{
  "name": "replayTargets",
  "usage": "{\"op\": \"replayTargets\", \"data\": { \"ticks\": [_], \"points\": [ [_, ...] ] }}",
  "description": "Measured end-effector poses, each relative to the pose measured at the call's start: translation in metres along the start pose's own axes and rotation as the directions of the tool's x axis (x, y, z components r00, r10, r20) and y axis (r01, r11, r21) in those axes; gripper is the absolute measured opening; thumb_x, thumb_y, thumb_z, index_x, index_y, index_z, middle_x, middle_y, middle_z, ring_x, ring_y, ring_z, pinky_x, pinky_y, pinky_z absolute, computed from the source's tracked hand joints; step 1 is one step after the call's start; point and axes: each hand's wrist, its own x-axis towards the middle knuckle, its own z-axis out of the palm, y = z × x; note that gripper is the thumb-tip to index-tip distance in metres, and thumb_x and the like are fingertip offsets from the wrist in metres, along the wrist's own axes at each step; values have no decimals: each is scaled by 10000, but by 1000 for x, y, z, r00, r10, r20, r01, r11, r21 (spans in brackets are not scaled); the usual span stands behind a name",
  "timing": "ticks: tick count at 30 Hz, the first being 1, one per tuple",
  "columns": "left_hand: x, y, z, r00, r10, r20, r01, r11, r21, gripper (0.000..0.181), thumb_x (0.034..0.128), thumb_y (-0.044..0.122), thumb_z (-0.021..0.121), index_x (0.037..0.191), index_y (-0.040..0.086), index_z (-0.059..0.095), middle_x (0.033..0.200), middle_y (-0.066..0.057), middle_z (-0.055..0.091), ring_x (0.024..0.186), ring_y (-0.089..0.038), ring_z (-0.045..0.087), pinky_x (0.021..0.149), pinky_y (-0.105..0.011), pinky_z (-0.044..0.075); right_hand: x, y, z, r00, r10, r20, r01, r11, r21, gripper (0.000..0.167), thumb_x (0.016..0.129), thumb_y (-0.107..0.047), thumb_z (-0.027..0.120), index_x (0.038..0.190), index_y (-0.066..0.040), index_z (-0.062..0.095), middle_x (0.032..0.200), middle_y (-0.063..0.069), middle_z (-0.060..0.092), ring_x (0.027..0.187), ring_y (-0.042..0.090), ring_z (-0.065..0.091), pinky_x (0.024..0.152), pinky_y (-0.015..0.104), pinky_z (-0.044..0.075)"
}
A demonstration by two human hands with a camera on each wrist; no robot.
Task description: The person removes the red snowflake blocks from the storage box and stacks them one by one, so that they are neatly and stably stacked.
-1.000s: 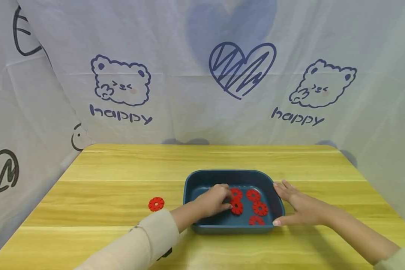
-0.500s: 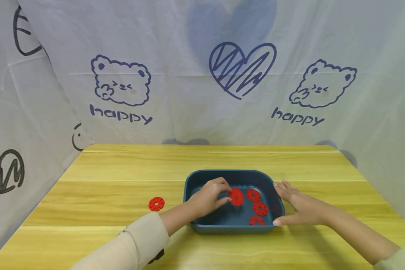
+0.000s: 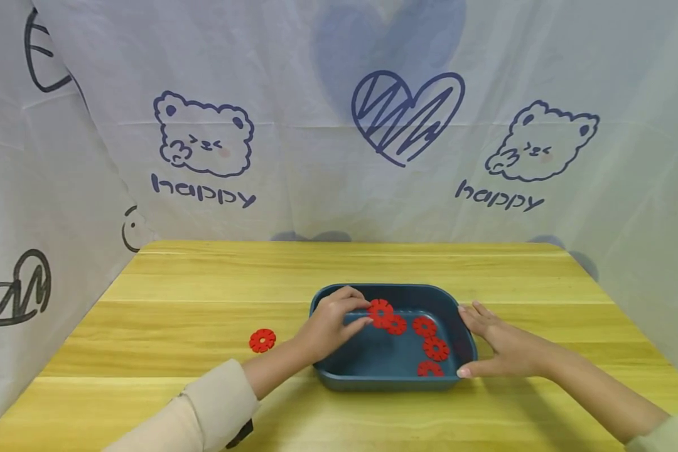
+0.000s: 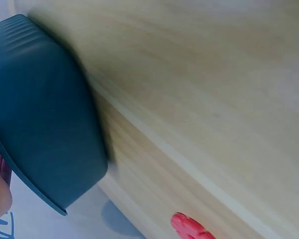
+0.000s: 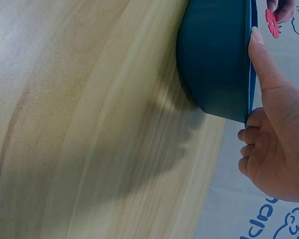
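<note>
In the head view, my left hand [image 3: 332, 321] is over the left part of a dark blue-green bin [image 3: 384, 378] and pinches a red notched plastic disc [image 3: 381, 311] between thumb and fingers. That disc [image 5: 272, 23] shows edge-on in the right wrist view, above the rim. Several more red notched discs [image 3: 435, 348] lie on the bin's floor; its near wall partly hides one. At the bin's right end, my right hand [image 3: 500, 344] rests against the rim, thumb [image 5: 257, 42] extended and fingers at the far corner. Little of the left hand shows in the left wrist view.
A single red notched disc [image 3: 262, 340] lies on the wooden table [image 3: 192, 276], left of the bin. White cloth [image 3: 305, 150] with printed bears and a heart hangs behind the table and along its sides.
My left hand has lifted a red disc off the bin's floor and carried it left and toward the far wall. The right hand and the bin have stayed in place.
</note>
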Motion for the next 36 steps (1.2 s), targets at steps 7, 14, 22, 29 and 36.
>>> {"op": "replayTargets", "data": {
  "ticks": [7, 14, 22, 29, 36],
  "points": [
    [-13, -4, -6, 998, 32, -45, -31, 999, 18, 189, 792, 99, 724, 948, -4, 695, 942, -79, 616, 852, -190, 638, 753, -224, 546, 0, 1, -1, 1000, 4, 5, -4, 1000, 6, 1062, 750, -537, 687, 1407, 142, 202, 1485, 324, 159, 1347, 549, 59, 1026, 685, 184],
    [-25, -9, -14, 997, 28, -72, -27, 999, 18, 225, 748, 61, 754, 942, -31, 690, 926, -92, 606, 830, -195, 602, 713, -230, 549, 0, 1, -1, 1000, 11, 9, -11, 1000, 3, 1070, 748, -553, 680, 1413, 133, 198, 1489, 319, 152, 1349, 546, 53, 1024, 686, 192],
    [-36, -13, -26, 996, 8, -84, -7, 1000, 9, 238, 737, 38, 756, 948, -45, 682, 932, -101, 604, 801, -198, 586, 657, -237, 544, 0, 1, 2, 1000, 1, 3, -1, 1000, 6, 1061, 753, -534, 686, 1410, 139, 195, 1484, 331, 147, 1344, 554, 55, 1023, 690, 182],
    [-46, -23, -36, 989, 26, -146, -18, 998, 57, 236, 705, 13, 774, 916, -45, 685, 906, -88, 612, 804, -202, 597, 659, -265, 547, 0, 1, 4, 1000, 1, -4, -1, 1000, -1, 1068, 747, -547, 683, 1410, 137, 200, 1484, 328, 152, 1346, 551, 59, 1027, 684, 186],
    [-60, -33, -42, 979, 10, -202, 8, 996, 87, 275, 662, 6, 801, 908, -48, 691, 867, -86, 625, 779, -207, 619, 663, -265, 557, 0, 2, 4, 1000, 0, -12, 0, 1000, -11, 1067, 741, -550, 687, 1406, 138, 215, 1481, 326, 169, 1342, 554, 73, 1024, 683, 195]
  ]
}}
